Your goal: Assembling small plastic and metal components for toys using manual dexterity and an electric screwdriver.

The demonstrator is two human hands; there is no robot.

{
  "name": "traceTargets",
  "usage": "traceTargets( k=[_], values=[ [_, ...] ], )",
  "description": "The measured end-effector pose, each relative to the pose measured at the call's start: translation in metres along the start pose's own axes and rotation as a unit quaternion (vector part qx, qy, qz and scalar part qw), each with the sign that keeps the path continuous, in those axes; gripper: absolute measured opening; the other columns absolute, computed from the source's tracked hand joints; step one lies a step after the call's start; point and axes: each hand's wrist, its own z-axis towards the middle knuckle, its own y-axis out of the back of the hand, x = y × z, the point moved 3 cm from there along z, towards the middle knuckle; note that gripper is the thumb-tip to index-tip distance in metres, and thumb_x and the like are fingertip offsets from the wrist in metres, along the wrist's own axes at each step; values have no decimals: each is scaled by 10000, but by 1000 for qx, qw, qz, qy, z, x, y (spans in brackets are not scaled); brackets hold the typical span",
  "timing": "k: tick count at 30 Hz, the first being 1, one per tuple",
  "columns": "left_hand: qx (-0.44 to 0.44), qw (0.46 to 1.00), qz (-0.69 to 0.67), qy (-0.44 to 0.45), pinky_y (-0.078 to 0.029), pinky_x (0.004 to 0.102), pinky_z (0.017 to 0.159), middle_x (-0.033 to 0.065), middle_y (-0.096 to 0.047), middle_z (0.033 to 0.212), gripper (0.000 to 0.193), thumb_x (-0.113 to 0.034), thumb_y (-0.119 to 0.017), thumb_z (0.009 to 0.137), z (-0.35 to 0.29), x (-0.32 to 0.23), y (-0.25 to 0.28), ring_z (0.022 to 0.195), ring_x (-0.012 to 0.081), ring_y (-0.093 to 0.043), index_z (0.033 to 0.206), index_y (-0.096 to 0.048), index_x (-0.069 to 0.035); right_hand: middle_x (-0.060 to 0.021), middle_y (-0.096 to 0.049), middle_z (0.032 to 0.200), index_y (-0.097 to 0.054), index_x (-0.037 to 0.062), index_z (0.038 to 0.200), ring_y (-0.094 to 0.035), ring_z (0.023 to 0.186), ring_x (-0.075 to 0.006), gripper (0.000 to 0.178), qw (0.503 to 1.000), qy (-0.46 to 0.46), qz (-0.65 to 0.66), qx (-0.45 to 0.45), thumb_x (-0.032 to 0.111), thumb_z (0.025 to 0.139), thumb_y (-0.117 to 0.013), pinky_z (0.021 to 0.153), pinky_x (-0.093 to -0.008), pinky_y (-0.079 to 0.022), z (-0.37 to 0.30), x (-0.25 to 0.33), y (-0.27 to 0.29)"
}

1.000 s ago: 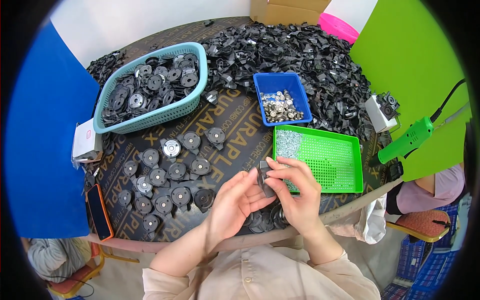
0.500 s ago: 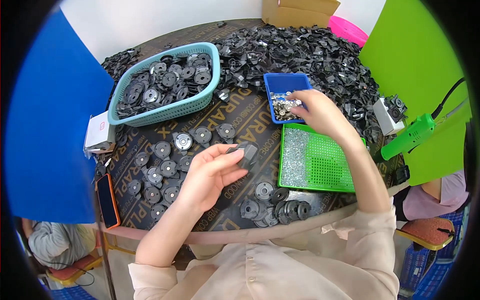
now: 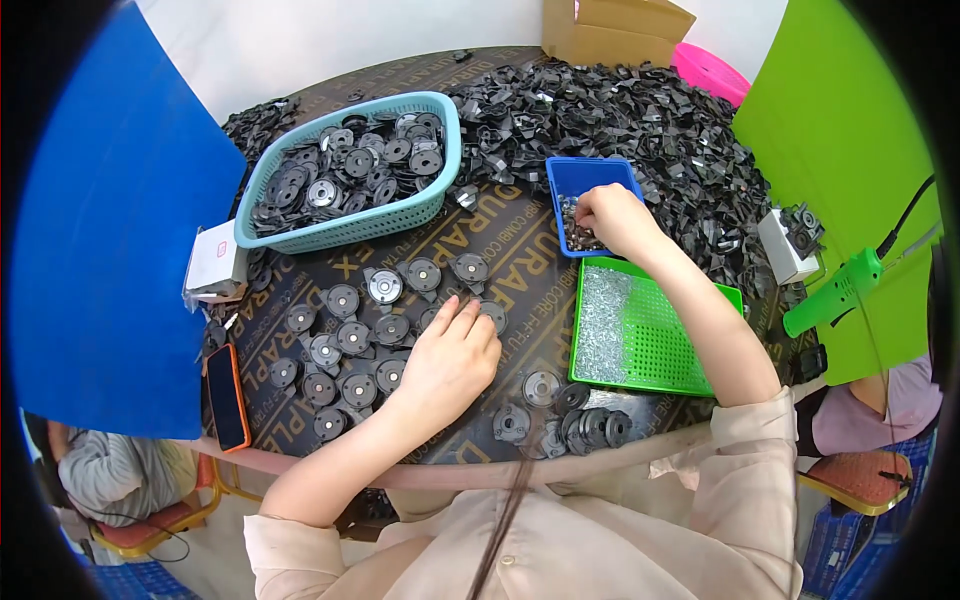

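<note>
Left hand [image 3: 450, 358] dropped to the mid-frame discs [image 3: 391, 329], probably parking one, right hand [image 3: 624, 222] still's in the blue bin [image 3: 590, 178], can't tell if either's fingers are clamped.

Bright, even indoor light, source outside frame. White wall [image 3: 330, 35] palest area. Shadows soft on dark desk [image 3: 535, 335]. Glints on silver-faced disc [image 3: 384, 286], shiny patch [image 3: 637, 402] near front edge. Dark strand [image 3: 506, 522] close to lens, blurred. Fisheye bends blue panel [image 3: 125, 230], green panel [image 3: 840, 140]; corners black.
</note>
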Motion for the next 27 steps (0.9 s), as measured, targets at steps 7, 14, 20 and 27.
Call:
traceTargets(
  k=[7,14,20,27],
  values=[
    [-80,977,-101,172,-491,366,874,93,-642,1029,231,-180,-694,792,12,45,32,988,256,-611,988,-662,-61,-137,-669,777,-670,17,878,-653,762,-294,173,994,61,-14,-84,-31,726,-604,709,-377,-518,-5,0,2],
    [-47,962,-115,245,-476,381,774,122,-615,861,186,-132,-692,773,38,99,51,890,300,-595,922,-684,-22,-159,-645,701,-677,14,811,-651,705,-295,181,996,27,17,-80,-66,683,-576,671,-360,-517,4,-12,-1],
    [138,946,-269,-116,-522,319,802,115,-608,969,164,-95,-585,750,16,-24,16,980,253,-591,876,-653,-18,-112,-644,706,-668,6,837,-642,666,-221,190,992,-15,71,-105,-59,659,-673,630,-322,-505,-4,-11,11],
    [90,964,-208,-138,-525,307,842,129,-628,1159,271,-102,-598,775,11,-34,7,1100,256,-582,1005,-659,27,-95,-655,735,-675,8,849,-641,692,-166,191,982,-42,157,-96,-97,694,-637,650,-289,-514,-13,-7,29]
  ],
)
